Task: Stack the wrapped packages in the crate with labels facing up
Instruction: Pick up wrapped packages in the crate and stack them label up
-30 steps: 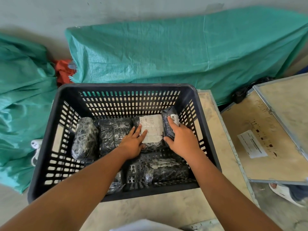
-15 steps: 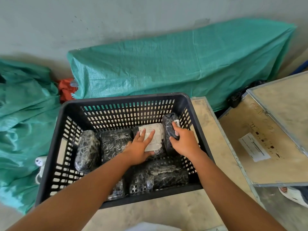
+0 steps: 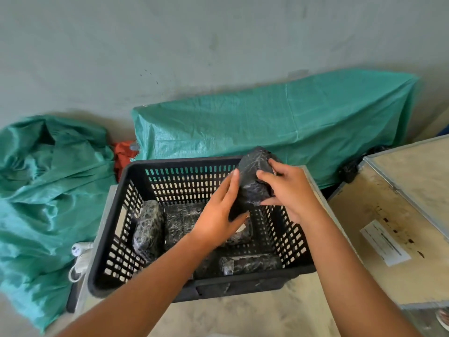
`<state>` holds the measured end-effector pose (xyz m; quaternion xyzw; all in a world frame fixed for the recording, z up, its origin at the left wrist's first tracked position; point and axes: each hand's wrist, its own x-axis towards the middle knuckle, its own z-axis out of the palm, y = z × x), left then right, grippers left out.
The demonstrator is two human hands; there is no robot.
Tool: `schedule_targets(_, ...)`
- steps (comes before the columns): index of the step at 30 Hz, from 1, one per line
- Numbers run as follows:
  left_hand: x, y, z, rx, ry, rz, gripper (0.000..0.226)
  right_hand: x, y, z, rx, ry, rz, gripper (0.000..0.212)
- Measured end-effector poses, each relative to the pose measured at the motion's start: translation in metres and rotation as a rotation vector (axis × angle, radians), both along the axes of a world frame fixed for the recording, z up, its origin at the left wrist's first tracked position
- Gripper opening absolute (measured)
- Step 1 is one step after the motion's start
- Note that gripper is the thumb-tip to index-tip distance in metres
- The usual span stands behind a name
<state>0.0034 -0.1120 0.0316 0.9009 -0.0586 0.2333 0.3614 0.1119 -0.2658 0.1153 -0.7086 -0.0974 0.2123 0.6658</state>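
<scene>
Head view: black wrapped package [image 3: 252,181] grasped between both hands above the crate [image 3: 116,229], tilted, no label visible on the side shown; right hand [image 3: 290,193] clenched on its right side, fingers curled over the wrap; left hand [image 3: 218,215] pressed flat against its lower left side, thumb beneath. Below the grip, further wrapped packages [image 3: 148,232] lie on the crate floor; behind the grip, a green tarpaulin [image 3: 279,122]; right of it, a wooden case [image 3: 379,239] bearing a white label [image 3: 385,243].
</scene>
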Motion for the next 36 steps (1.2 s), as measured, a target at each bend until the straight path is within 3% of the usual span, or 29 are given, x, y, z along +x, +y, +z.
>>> schedule_targets(1,-0.002,0.003,0.007,0.014,-0.062,-0.003,0.110,-0.003,0.001,0.009,0.036,0.012,0.011,0.031)
schedule_targets(4,-0.008,0.014,0.028,0.011,-0.175,0.018,0.091,-0.007,0.001,0.027,0.107,0.003,0.051,0.065)
schedule_targets(8,-0.013,0.022,0.050,-0.130,-0.250,0.024,0.051,-0.015,-0.002,0.032,0.077,-0.214,0.109,0.057)
schedule_targets(10,-0.016,0.025,0.059,-0.283,-0.200,0.038,0.040,-0.016,-0.004,0.025,0.011,-0.349,0.079,0.049)
schedule_targets(14,-0.018,0.031,0.073,-0.649,-0.097,0.094,0.052,-0.014,-0.012,0.001,-0.151,-0.547,0.057,0.055)
schedule_targets(21,-0.007,0.035,0.063,-1.024,0.058,0.070,0.047,-0.011,-0.016,-0.022,-0.165,-0.438,0.321,0.095)
schedule_targets(27,0.013,0.041,0.023,-0.905,0.485,0.022,0.087,0.012,-0.015,-0.056,-0.313,-0.317,0.369,0.107)
schedule_targets(32,0.030,0.045,-0.017,-0.687,0.761,0.052,0.093,0.034,-0.007,-0.100,-0.443,-0.167,0.440,0.120)
schedule_targets(36,0.041,0.052,-0.052,-0.543,0.846,0.089,0.098,0.045,0.008,-0.133,-0.554,-0.103,0.490,0.124)
